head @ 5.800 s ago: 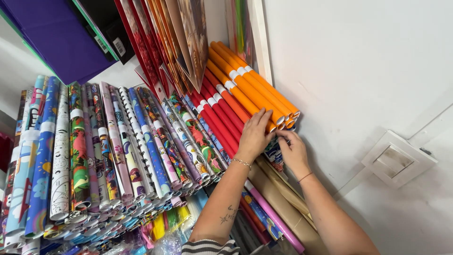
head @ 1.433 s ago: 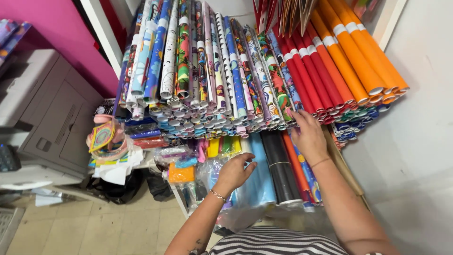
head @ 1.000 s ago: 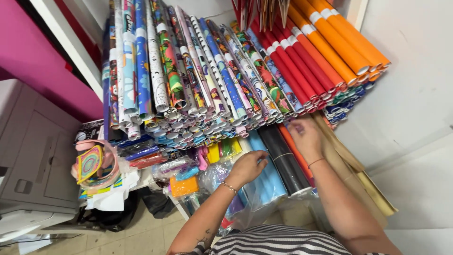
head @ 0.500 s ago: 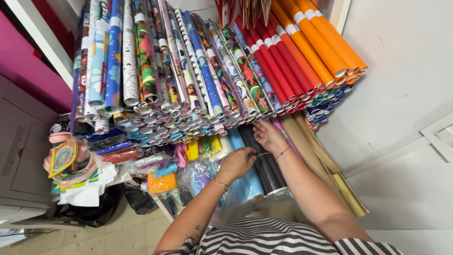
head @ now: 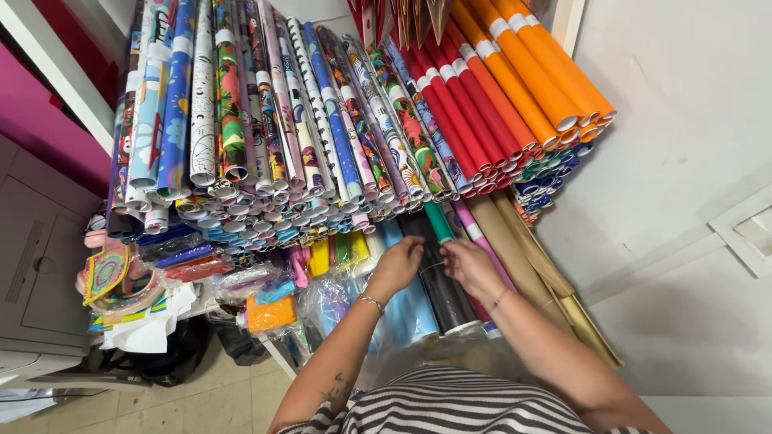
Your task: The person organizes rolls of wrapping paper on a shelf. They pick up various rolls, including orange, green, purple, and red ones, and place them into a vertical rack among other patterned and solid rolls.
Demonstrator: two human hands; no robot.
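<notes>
My left hand (head: 397,266) and my right hand (head: 470,265) meet on a black roll (head: 445,299) that stands among other rolls below the big stack. Both hands have their fingers curled onto its upper part, thumbs toward each other, with a thin line running between them. A green roll (head: 438,222) pokes out just above the two hands. A light blue roll (head: 409,312) leans beside my left wrist, and a pink roll (head: 474,231) lies past my right hand. I wear a striped top (head: 450,406).
A slanted stack of patterned wrapping-paper rolls (head: 265,137) fills the shelf, with red rolls (head: 450,112) and orange rolls (head: 523,72) to its right. Brown paper rolls (head: 531,265) lean on the white wall (head: 691,161). Bagged party items (head: 265,305) and a grey machine (head: 40,273) sit at left.
My view has dropped from the orange rolls to the lower rolls. My hands have come down and drawn together on the black roll.
</notes>
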